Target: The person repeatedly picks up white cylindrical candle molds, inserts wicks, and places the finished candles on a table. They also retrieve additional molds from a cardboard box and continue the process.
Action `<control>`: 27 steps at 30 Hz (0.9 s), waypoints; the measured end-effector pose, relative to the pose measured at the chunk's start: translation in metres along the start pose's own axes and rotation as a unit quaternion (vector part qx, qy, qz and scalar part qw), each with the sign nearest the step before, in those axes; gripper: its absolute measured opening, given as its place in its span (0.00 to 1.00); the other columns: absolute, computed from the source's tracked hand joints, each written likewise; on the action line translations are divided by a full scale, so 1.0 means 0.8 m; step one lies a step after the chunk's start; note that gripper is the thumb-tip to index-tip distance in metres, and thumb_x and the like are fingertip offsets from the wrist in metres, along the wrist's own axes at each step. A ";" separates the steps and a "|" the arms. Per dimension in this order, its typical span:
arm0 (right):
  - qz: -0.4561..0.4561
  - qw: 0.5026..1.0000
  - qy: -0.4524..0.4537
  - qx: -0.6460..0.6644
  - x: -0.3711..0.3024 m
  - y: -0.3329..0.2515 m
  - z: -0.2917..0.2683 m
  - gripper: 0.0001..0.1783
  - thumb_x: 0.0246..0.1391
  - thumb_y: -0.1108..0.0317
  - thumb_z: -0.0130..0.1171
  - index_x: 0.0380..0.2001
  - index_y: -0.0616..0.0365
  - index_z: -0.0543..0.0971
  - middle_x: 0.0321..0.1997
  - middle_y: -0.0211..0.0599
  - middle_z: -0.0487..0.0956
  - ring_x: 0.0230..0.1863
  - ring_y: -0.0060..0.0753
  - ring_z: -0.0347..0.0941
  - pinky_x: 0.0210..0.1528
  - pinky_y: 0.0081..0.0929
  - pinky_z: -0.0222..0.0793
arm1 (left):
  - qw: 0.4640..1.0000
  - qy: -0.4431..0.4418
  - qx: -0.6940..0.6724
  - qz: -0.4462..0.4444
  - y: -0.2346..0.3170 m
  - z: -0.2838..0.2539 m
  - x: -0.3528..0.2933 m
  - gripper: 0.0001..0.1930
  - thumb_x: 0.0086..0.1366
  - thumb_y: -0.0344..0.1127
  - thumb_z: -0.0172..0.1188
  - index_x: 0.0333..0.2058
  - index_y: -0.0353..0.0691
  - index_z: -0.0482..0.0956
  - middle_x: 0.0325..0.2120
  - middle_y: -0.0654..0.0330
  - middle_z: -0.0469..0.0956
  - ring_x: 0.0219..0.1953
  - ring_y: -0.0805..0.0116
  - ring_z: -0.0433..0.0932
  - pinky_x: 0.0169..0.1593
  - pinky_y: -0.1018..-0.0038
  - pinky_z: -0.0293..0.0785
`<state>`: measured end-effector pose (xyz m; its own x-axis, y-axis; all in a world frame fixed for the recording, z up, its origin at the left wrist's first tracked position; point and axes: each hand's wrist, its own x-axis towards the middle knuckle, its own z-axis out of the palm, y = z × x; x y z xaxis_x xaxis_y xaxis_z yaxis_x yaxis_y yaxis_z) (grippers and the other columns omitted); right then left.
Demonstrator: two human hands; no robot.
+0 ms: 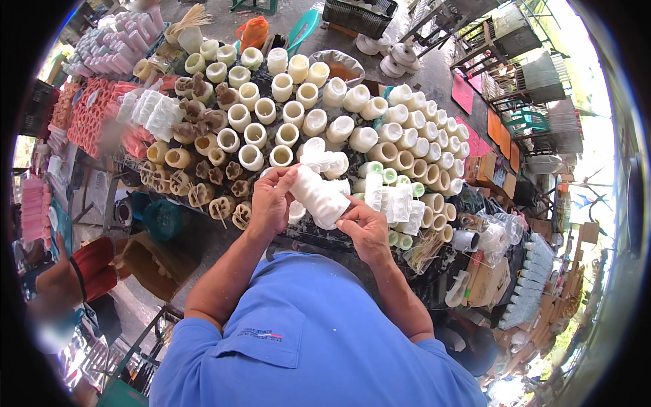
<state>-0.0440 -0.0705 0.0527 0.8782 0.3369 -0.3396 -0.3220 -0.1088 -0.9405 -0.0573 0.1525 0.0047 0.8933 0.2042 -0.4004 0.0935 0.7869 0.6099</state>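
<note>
Between my two hands is a white moulded pillar (317,195), lumpy in relief and candle-like, tilted with its lower end to the right. My left hand (271,200) is closed on its upper left side, the thumb along the surface. The fingers of my right hand (366,229) pinch its lower right end. Just beyond it, more white moulded pieces (323,157) lie partly hidden behind the held one. Other white moulded pieces (395,201) rest to the right of my right hand, close to green-tinted cylinders (389,176).
Rows of cream hollow cylinders (291,112) cover the dark table. Brown and tan flower-shaped pieces (201,195) stand at left, with pink pieces (102,115) beyond. A cardboard box (154,266) sits below the table's left side. Someone in red shorts (95,266) is at left.
</note>
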 end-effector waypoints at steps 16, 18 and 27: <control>-0.121 0.979 0.002 -0.165 0.123 -0.070 0.221 0.59 0.44 0.65 0.84 0.74 0.57 0.59 0.66 0.49 0.73 0.59 0.42 0.79 0.52 0.36 0.83 | 0.982 0.089 -0.142 -0.091 0.098 -0.103 0.094 0.11 0.80 0.39 0.57 0.47 0.35 0.79 0.41 0.57 0.85 0.42 0.66 0.85 0.50 0.65 0.84; -0.204 0.939 0.037 -0.276 0.157 -0.067 0.233 0.48 0.46 0.61 0.83 0.68 0.59 0.69 0.56 0.51 0.81 0.54 0.44 0.82 0.51 0.39 0.81 | 0.991 0.088 -0.074 -0.070 0.112 -0.114 0.109 0.12 0.79 0.39 0.59 0.46 0.35 0.80 0.39 0.59 0.85 0.41 0.69 0.84 0.49 0.69 0.82; -0.257 0.859 0.014 -0.442 0.381 -0.104 0.218 0.34 0.45 0.62 0.76 0.57 0.60 0.79 0.57 0.51 0.82 0.53 0.52 0.82 0.59 0.44 0.76 | 0.989 0.029 0.146 0.020 0.180 -0.140 0.178 0.26 0.79 0.41 0.59 0.68 0.32 0.70 0.58 0.56 0.79 0.57 0.69 0.78 0.57 0.70 0.77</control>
<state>0.1890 0.2041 0.0299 0.8361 0.5317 0.1350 0.4947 -0.6245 -0.6044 0.0343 0.3605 -0.0414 0.8734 0.2717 -0.4043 0.1882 0.5773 0.7945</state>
